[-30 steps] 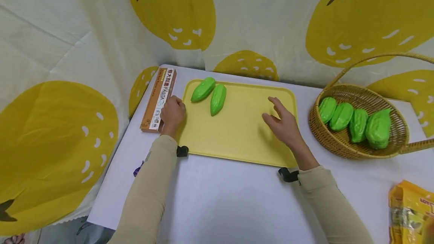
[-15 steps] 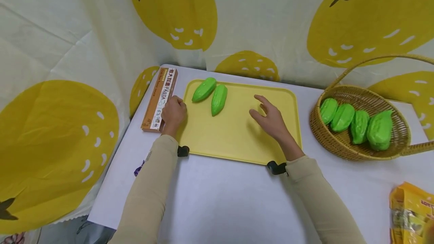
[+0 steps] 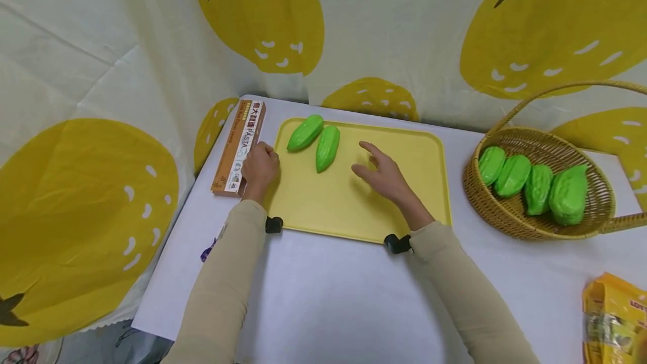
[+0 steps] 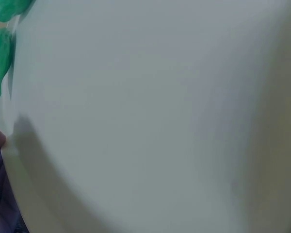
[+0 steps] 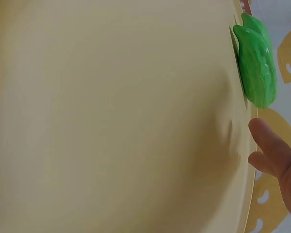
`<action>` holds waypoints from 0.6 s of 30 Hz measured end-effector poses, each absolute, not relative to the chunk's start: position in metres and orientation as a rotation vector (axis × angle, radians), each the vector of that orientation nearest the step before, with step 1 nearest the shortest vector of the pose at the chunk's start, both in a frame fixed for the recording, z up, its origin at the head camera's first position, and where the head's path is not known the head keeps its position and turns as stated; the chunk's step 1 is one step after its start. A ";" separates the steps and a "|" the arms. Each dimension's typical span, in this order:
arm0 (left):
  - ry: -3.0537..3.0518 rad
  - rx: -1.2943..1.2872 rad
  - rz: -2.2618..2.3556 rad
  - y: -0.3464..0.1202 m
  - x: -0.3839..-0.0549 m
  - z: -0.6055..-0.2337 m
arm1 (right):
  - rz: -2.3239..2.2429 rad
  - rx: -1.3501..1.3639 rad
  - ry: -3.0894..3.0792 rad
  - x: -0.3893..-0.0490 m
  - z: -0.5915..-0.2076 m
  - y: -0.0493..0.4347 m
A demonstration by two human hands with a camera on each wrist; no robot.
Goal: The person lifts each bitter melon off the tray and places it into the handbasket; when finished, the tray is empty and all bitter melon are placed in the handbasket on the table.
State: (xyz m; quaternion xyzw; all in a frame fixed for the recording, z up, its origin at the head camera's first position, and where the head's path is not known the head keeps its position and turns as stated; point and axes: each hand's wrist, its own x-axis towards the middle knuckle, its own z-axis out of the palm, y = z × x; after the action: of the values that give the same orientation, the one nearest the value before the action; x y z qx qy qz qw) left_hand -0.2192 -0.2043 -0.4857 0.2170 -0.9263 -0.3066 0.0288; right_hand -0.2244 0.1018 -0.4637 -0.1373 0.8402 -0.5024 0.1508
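In the head view, my left hand [image 3: 260,165] grips the left rim of the yellow tray [image 3: 354,219]. Its thumb lies at the rim in the left wrist view, with the curled fingers outside the edge. Over the middle of the tray hovers my right hand [image 3: 386,178], thumb and fingers spread and holding nothing. Two glossy green, ridged, pointed pieces, resembling star fruit, lie at the tray's upper left: one nearer the corner [image 3: 305,133], the other [image 3: 328,149] just right of it. The right fingertips are apart from both.
A pasta box [image 3: 238,148] lies left of the tray, beside my left hand. On the right stands a handled wicker basket [image 3: 480,212] with several similar green pieces. A yellow packet [image 3: 614,319] lies front right. A patterned cloth [image 3: 384,27] hangs behind the table.
My right hand has moved left across the tray toward the two green pieces, fingers still spread. My left hand has stayed on the tray's rim.
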 end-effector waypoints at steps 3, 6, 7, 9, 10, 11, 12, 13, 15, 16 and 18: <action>-2.855 0.667 -0.947 -0.204 -0.219 -0.485 | -1.413 -0.404 2.404 -0.225 -0.465 0.096; -2.854 0.670 -0.945 -0.204 -0.220 -0.485 | -1.393 -0.427 2.395 -0.227 -0.466 0.089; -2.853 0.672 -0.945 -0.204 -0.220 -0.485 | -1.382 -0.437 2.396 -0.228 -0.467 0.087; -2.855 0.674 -0.949 -0.204 -0.220 -0.485 | -1.356 -0.448 2.400 -0.229 -0.467 0.082; -2.855 0.674 -0.949 -0.204 -0.220 -0.485 | -1.341 -0.451 2.402 -0.230 -0.467 0.079; -2.855 0.674 -0.951 -0.204 -0.220 -0.485 | -1.327 -0.452 2.405 -0.231 -0.467 0.076; -2.855 0.674 -0.950 -0.204 -0.220 -0.486 | -1.312 -0.454 2.412 -0.232 -0.467 0.074; -2.855 0.676 -0.950 -0.204 -0.220 -0.486 | -1.303 -0.454 2.417 -0.233 -0.467 0.071; -2.856 0.676 -0.952 -0.204 -0.220 -0.486 | -1.290 -0.448 2.426 -0.235 -0.467 0.066; -2.855 0.678 -0.951 -0.204 -0.220 -0.486 | -1.284 -0.451 2.432 -0.236 -0.466 0.063; -2.856 0.682 -0.950 -0.205 -0.220 -0.486 | -1.277 -0.452 2.440 -0.238 -0.467 0.058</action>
State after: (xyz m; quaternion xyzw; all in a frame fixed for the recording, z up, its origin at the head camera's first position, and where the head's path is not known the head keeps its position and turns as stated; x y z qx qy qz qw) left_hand -0.2204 -0.2047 -0.4863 0.2208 -0.9251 -0.3076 0.0281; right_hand -0.2379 0.0582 -0.4667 -0.1596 0.8609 -0.4505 0.1743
